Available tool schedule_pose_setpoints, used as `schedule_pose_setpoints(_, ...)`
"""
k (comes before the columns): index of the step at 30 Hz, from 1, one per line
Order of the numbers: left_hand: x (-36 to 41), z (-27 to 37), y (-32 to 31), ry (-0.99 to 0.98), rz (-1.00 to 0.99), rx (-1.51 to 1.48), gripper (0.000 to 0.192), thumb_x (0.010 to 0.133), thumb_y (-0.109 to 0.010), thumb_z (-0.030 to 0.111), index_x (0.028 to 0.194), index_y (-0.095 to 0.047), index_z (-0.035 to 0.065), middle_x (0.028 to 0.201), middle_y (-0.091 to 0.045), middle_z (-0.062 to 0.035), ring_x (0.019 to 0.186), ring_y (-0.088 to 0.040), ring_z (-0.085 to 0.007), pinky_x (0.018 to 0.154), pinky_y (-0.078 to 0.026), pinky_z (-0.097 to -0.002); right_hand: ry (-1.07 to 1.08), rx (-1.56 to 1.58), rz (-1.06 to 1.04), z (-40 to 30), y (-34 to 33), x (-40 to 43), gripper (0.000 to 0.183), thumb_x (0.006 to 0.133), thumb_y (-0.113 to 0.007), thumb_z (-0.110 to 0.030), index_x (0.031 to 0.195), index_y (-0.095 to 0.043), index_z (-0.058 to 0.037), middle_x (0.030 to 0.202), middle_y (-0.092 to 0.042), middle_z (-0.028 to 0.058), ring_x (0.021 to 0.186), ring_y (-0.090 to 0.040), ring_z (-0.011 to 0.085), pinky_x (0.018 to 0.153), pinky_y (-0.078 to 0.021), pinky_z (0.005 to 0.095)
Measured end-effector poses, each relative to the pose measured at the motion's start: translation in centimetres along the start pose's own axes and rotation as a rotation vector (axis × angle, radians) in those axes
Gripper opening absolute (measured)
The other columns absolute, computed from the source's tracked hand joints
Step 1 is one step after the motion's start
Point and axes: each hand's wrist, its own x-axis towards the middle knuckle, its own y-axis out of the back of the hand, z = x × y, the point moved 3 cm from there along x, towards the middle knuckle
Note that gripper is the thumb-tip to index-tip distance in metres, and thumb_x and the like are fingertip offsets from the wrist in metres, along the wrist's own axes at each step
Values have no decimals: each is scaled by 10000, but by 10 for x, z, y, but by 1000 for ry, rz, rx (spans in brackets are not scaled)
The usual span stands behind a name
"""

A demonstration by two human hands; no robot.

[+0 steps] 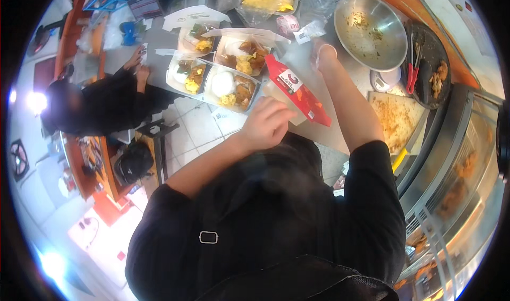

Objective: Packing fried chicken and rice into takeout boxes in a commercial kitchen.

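My left hand (pixel 266 122) has its fingers loosely curled beside a red printed food carton (pixel 299 89); its palm side is hidden. Past the carton, my right hand (pixel 324 57) reaches toward a small white label slip (pixel 310 32). It is blurred, with something pale or clear around it, and its grip cannot be made out. To the left stand several opened white meal boxes. The nearest box (pixel 233 89) holds a mound of rice (pixel 223 82), fried chicken (pixel 244 91) and yellow scrambled-egg-like food (pixel 228 100).
On the right are a steel mixing bowl (pixel 370 32), a kitchen scale (pixel 385 80), a dark pan (pixel 432 68) with red-handled tongs (pixel 412 76), and a stained cutting board (pixel 396 117). A heated display case (pixel 458 181) curves alongside. Another person (pixel 99 101) works at the left.
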Motion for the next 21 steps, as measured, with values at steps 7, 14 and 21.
schedule_pose_setpoints(7,63,3,32,715,205,-506,319,1042,-510,283,1075,-625,-12,1045,-640,-84,995,-592,-159,924,-454,-310,302,-48,-237,-48,52,-265,136,907,-646,-121,1028,-634,-61,832,-625,2,684,-553,67,577,-429,230)
schedule_pose_setpoints(14,121,54,9,707,-302,-1062,475,1016,-558,346,1325,-558,-15,1231,-647,-125,1140,-604,-187,997,-466,-334,667,-385,-374,-32,87,-401,132,866,-629,-99,880,-670,25,706,-578,-17,606,-496,51,537,-395,242)
schedule_pose_setpoints(21,156,62,17,604,-323,-1607,461,956,-594,65,1403,-487,35,1228,-641,-177,1092,-664,-302,954,-550,-430,693,-242,-318,9,86,-418,158,912,-600,-98,1019,-646,10,800,-617,7,676,-526,64,591,-423,239)
